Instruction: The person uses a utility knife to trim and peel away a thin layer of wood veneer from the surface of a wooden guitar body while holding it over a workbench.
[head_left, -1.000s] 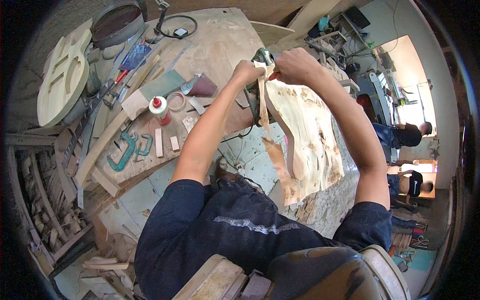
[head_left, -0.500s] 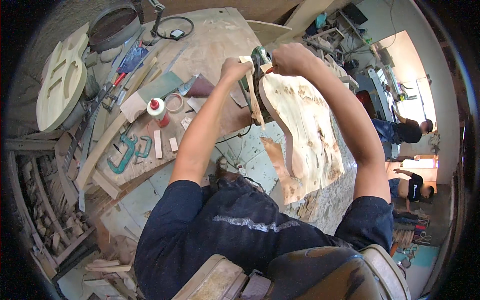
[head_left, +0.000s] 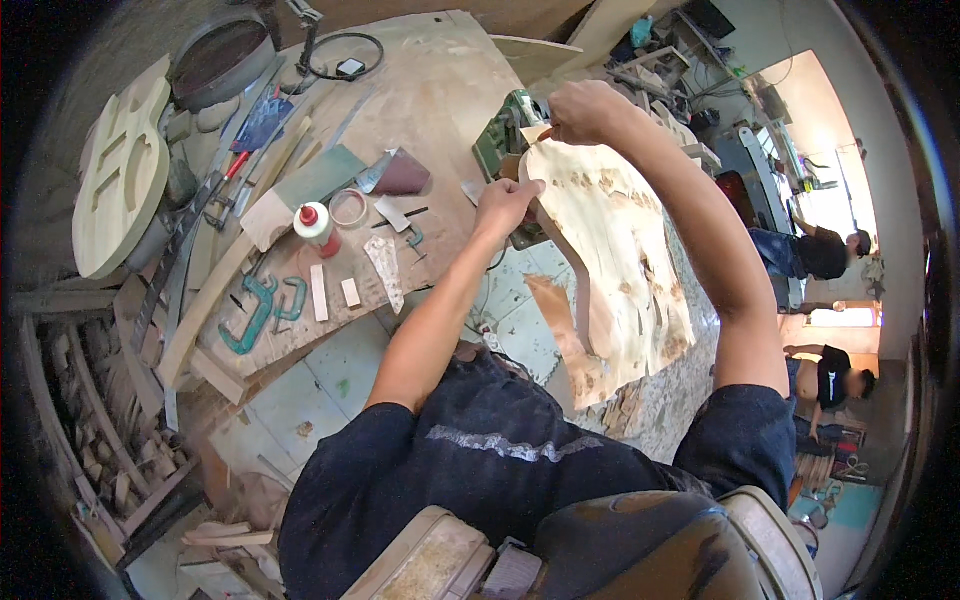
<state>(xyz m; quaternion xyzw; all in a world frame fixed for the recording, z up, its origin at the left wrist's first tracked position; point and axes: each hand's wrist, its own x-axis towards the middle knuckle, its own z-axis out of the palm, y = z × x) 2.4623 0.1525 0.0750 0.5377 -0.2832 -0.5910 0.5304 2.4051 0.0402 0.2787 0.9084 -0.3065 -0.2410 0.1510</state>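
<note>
A thick curved board topped with pale, burl-figured veneer (head_left: 620, 260) stands out from a green vise (head_left: 500, 135) at the bench's edge, with a torn brown veneer flap (head_left: 555, 320) hanging along its left side. My left hand (head_left: 508, 205) has its fingers closed on the board's upper left edge. My right hand (head_left: 585, 112), above the veneer's top end, is closed round a small orange-handled tool (head_left: 546, 134), whose working end is too small to make out.
The bench (head_left: 440, 80) bears a glue bottle (head_left: 315, 230), teal C-clamps (head_left: 250, 310), sandpaper, wood strips and metal rules. A routed guitar body (head_left: 120, 170) stands at far left, scrap wood below. Two other people (head_left: 825, 255) (head_left: 835, 385) are at the right beside machines.
My left hand has let go of the narrow veneer strip and moved down onto the board's edge. My right hand has shifted slightly upward. The people at the right have moved slightly.
</note>
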